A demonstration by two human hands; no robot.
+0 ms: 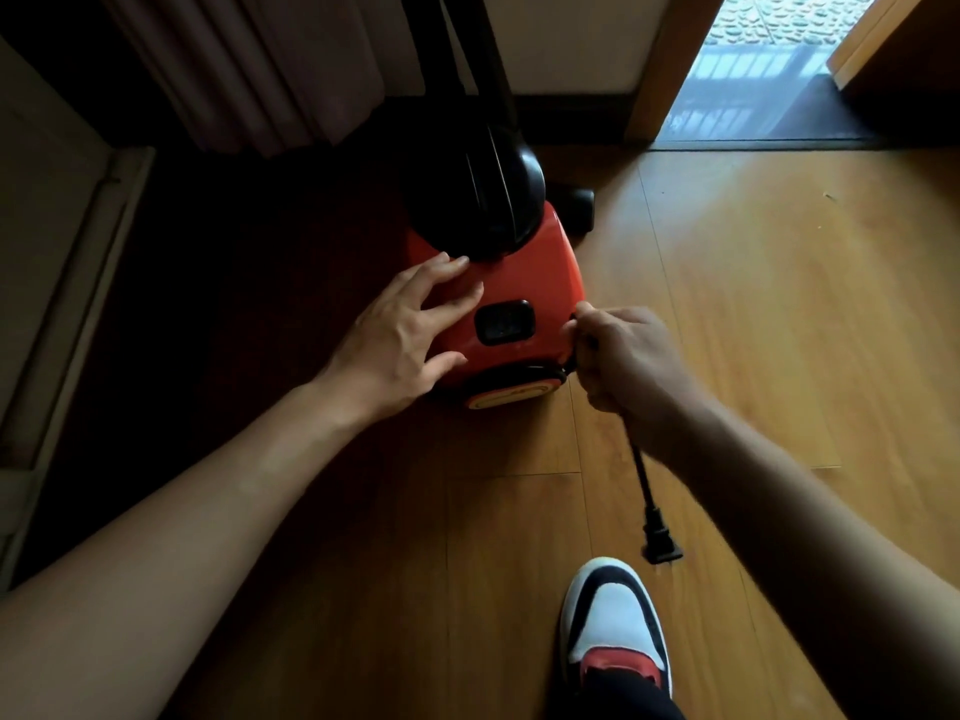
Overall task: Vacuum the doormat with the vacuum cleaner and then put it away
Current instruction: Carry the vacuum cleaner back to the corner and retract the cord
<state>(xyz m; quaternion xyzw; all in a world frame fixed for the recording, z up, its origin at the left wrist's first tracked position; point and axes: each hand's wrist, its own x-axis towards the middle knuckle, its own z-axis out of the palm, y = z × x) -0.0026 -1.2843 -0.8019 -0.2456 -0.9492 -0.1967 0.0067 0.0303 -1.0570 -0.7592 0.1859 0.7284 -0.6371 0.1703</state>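
A red canister vacuum cleaner (524, 283) with a black dome and hose stands on the wooden floor near the curtain. My left hand (410, 330) rests flat on its red top, fingers spread. My right hand (623, 361) grips the black power cord at the cleaner's right rear corner. The cord hangs down from my fist and ends in a black plug (661, 544) just above the floor. A dark doormat (779, 122) lies in the doorway at the upper right.
A brown curtain (270, 70) hangs at the upper left beside a pale wall panel (47, 241). A wooden door frame (670, 65) borders the open doorway. My shoe (615, 631) stands at the bottom centre on the wooden floor (779, 314).
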